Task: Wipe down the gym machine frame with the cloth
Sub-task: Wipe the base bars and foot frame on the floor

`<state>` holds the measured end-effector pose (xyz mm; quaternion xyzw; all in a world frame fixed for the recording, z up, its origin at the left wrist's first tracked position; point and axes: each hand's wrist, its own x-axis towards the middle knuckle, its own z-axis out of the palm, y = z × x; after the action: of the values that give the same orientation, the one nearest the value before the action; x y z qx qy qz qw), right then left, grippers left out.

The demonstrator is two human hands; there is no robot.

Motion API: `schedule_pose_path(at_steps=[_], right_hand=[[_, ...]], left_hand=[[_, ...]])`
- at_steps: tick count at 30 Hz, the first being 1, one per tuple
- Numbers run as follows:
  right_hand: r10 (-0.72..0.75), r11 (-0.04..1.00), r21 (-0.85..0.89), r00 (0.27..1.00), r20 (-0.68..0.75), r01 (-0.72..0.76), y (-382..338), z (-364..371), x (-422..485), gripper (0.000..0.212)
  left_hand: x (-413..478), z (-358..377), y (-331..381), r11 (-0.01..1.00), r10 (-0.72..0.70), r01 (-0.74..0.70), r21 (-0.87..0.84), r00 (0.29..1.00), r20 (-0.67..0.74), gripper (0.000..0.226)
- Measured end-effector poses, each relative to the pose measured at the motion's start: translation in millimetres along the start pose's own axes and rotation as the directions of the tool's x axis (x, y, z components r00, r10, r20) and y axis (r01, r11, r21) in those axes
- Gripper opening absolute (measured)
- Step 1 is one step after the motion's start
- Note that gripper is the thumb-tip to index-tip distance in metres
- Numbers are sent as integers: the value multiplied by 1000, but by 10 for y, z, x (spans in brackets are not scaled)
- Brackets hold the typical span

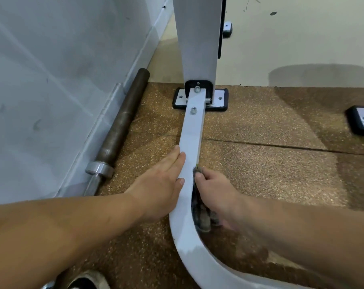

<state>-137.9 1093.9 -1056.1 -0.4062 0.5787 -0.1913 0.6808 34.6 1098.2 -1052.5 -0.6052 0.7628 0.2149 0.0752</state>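
Beside my flat, straight-fingered left hand (166,178) runs the rigid frame tube (192,138) — opposite, my right hand (216,195) clutches the cloth (200,213), soft I judge, best kept bunched.

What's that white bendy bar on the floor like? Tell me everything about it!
The white bar looks like painted metal, flat-sided and smooth. It starts at a plate under the upright post, where bolts hold it, runs low over the brown floor toward the camera, then curves to the right. The left hand rests flat against its left side. The right hand presses a dark cloth against its right side.
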Motion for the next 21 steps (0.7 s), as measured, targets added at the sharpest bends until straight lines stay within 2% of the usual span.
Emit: schedule_pose_path(at_steps=[2, 4, 6, 8, 10, 12, 14, 16, 17, 19, 21], right_hand=[[-69, 997, 35, 998, -3, 69, -147, -12, 185, 29], [-157, 984, -104, 984, -81, 148, -162, 17, 216, 33], [-195, 944, -285, 978, -77, 165, -66, 49, 52, 32], [-165, 910, -380, 986, 25, 162, 83, -16, -182, 25], [-82, 919, -382, 995, 65, 101, 102, -159, -233, 26], [-85, 955, -291, 995, -61, 64, -36, -310, -113, 24], [-43, 996, -86, 981, -189, 27, -296, -405, 5, 23], [0, 995, 95, 980, -199, 20, -543, -445, 76, 25], [9, 986, 167, 985, -174, 21, -657, -445, 87, 27], [15, 957, 289, 994, -110, 18, -899, -417, 22, 35], [-11, 929, 365, 994, -113, 52, -1058, -445, 29, 43]], left_hand=[[-13, -30, 13, 1000, -8, 8, -3, 1000, 20, 68], [-27, -73, 2, 999, -25, 26, -39, 999, 28, 72], [-23, -103, -26, 997, -41, 43, -67, 999, 25, 76], [-11, -127, -55, 996, -41, 43, -77, 999, 32, 78], [13, -176, -64, 995, -21, 28, -97, 997, 72, 77], [49, -256, -41, 994, 0, 10, -112, 997, 81, 75], [113, -374, 31, 985, -10, 15, -174, 1000, 27, 69], [197, -496, 170, 956, -32, 21, -292, 999, -32, 63], [238, -555, 244, 920, -31, 17, -391, 999, -29, 59], [334, -657, 385, 780, -21, 32, -625, 999, 25, 43], [441, -760, 481, 672, -28, 51, -739, 999, 43, 34]])
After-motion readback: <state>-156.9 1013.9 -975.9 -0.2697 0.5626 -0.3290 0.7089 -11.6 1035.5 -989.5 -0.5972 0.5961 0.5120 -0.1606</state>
